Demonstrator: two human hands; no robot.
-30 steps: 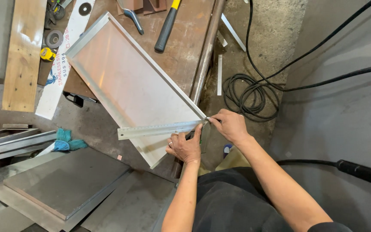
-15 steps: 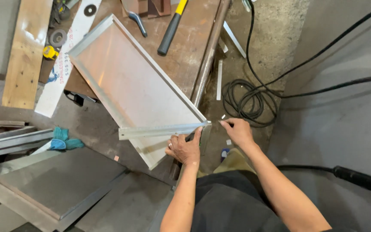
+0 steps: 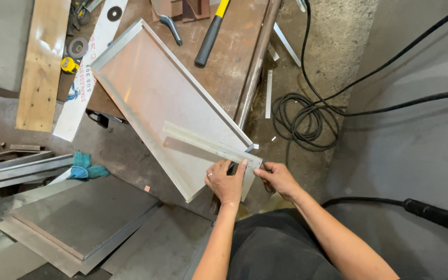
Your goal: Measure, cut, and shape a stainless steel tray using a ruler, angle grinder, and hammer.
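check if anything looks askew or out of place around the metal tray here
The metal tray lies diagonally and overhangs the rusty workbench at its near end. The metal strip lies slanted across it.

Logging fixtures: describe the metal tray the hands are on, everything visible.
The metal tray is a long, shallow rectangular pan of dull silver sheet with folded-up rims on its long sides. It lies open side up, diagonally on the rusty workbench, its near end overhanging the edge. A steel ruler lies across that end. The left hand presses on ruler and tray; the right hand is at the tray's corner.
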